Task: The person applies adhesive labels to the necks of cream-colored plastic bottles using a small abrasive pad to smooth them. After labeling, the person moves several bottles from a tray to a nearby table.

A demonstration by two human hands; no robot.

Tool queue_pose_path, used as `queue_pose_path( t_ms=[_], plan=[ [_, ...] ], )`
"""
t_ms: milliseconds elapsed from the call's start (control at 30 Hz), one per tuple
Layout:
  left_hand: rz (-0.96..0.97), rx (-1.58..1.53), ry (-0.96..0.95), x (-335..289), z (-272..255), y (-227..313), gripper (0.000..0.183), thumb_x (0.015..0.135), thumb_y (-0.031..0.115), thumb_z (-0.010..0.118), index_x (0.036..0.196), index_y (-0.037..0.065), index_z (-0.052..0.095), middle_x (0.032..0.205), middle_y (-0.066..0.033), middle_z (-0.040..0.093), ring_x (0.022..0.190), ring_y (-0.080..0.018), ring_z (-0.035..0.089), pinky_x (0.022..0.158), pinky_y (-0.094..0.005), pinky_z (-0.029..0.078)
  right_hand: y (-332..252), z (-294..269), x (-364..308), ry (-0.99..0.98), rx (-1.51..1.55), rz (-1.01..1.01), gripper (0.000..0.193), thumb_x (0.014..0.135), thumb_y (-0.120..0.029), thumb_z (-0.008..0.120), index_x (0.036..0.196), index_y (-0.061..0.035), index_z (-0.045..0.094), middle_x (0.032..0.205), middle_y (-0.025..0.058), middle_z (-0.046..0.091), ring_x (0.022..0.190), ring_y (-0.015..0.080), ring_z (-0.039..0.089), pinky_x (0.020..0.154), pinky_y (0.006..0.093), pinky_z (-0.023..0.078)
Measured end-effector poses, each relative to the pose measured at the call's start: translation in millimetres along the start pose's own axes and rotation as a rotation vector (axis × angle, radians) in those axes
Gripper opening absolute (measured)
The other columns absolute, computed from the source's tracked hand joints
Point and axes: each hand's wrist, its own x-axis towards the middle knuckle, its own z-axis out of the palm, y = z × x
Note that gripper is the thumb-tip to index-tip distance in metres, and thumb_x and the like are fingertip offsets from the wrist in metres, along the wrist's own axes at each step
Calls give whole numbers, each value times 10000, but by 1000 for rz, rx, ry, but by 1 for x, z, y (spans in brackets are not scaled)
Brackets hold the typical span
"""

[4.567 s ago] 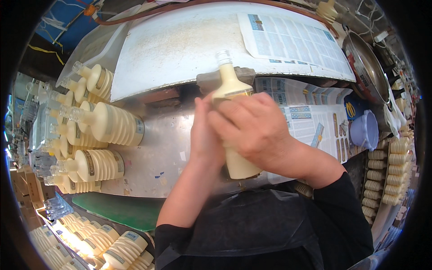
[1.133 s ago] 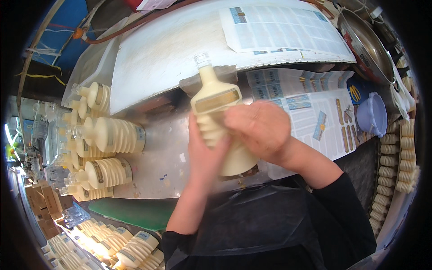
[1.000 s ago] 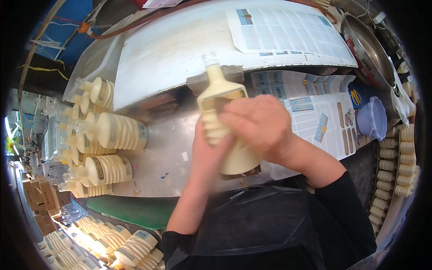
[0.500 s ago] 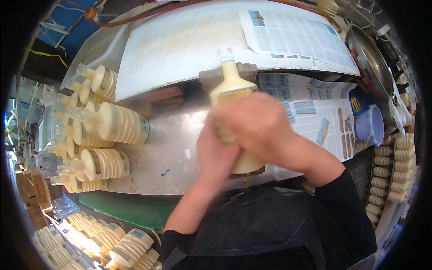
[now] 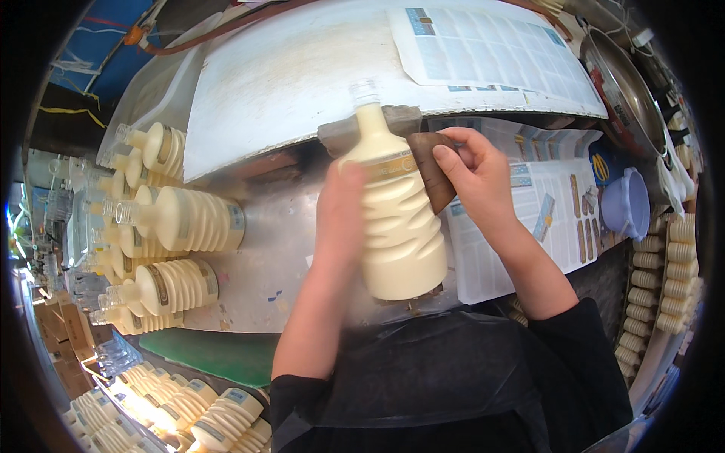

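Left hand [image 5: 340, 205] a soft blur.

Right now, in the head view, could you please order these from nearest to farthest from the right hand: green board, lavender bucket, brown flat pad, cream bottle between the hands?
1. Brown flat pad: held in the right hand.
2. Cream bottle: just left of that hand.
3. Lavender bucket: farther right.
4. Green board: farthest, lower left.

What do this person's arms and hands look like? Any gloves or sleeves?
The left hand, blurred here, and the right hand look gloveless. No watch or bracelet shows on either wrist. Plain black fabric sleeves end partway along, leaving much of the forearms bare.
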Motion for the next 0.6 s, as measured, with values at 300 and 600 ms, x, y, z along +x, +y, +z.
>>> queue_pose_path(
  t_ms=[300, 600],
  plan=[
    [-97, -143, -56, -2, 5, 16, 530, 1115, 458, 418, 1316, -4, 580, 1193, -119, 687, 1037, -194, 683, 921, -348, 554, -6, -2, -13, 125, -223, -547, 235, 853, 1, 753, 1085, -11, 715, 985, 77, 755, 844, 154, 703, 764, 295, 554],
    [-59, -126, -38, 4, -8, -5, 531, 1116, 465, 420, 1288, -7, 595, 1167, -108, 686, 1024, -171, 669, 891, -334, 552, -44, 18, -27, 31, -574, -1160, 282, 723, -51, 702, 1004, -42, 720, 1015, 99, 716, 879, 246, 696, 722, 342, 516]
  ],
)
